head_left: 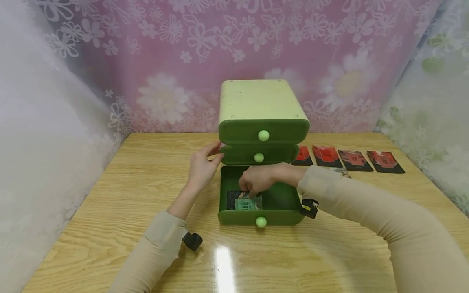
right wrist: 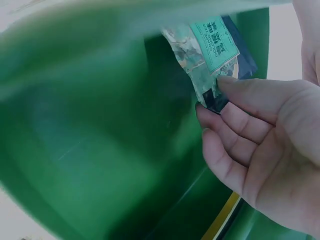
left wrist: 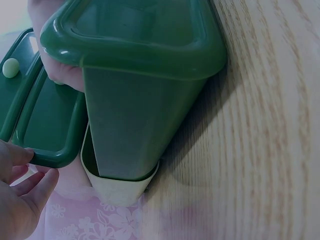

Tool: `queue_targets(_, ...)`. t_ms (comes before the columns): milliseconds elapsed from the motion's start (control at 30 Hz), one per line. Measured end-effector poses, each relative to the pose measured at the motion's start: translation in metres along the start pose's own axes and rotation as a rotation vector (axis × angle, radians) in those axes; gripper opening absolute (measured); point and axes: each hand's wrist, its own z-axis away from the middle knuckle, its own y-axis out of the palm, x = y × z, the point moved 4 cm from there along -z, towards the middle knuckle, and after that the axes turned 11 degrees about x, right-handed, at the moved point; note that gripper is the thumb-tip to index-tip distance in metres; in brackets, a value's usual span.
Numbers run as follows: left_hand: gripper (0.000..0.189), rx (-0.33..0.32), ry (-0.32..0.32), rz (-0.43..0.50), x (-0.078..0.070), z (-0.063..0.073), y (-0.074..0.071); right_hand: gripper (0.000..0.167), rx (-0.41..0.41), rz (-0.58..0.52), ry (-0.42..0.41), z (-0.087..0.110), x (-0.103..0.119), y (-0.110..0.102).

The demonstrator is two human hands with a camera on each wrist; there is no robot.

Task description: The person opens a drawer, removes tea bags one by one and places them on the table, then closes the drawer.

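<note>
A pale green cabinet with dark green drawers stands on the table, its bottom drawer pulled out. Inside that drawer, my right hand pinches the edge of a tea packet with a teal label, thumb on one face and fingers behind. The packet lies near the drawer's left front corner, over a dark packet or part. My left hand is at the cabinet's left side, with fingertips touching the side edge of the middle drawer. The middle drawer sits slightly forward.
Red and black packets lie in a row on the wooden table, right of the cabinet. Another packet is partly hidden behind my right sleeve. A floral curtain hangs behind the table.
</note>
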Motion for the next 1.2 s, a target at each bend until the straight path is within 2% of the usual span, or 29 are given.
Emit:
queue_targets(100, 0.038, 0.004, -0.007, 0.005, 0.000, 0.000, 0.000, 0.004, 0.008, -0.020, -0.002, 0.000, 0.000, 0.002)
queue_targets(267, 0.038, 0.007, -0.009, 0.007, 0.001, 0.000, 0.000, 0.026, 0.015, -0.039, -0.030, 0.001, 0.003, 0.005)
queue_targets(500, 0.038, 0.013, -0.009, 0.014, 0.003, 0.000, 0.001, 0.037, -0.011, -0.073, -0.082, 0.007, 0.004, 0.007)
queue_targets(833, 0.037, 0.000, -0.007, 0.006, 0.001, 0.000, 0.000, 0.033, -0.171, -0.124, -0.115, 0.040, -0.004, 0.000)
queue_targets(1200, 0.039, 0.019, -0.028, 0.022, 0.001, 0.000, 0.000, 0.028, -0.341, -0.232, -0.076, 0.082, -0.025, 0.009)
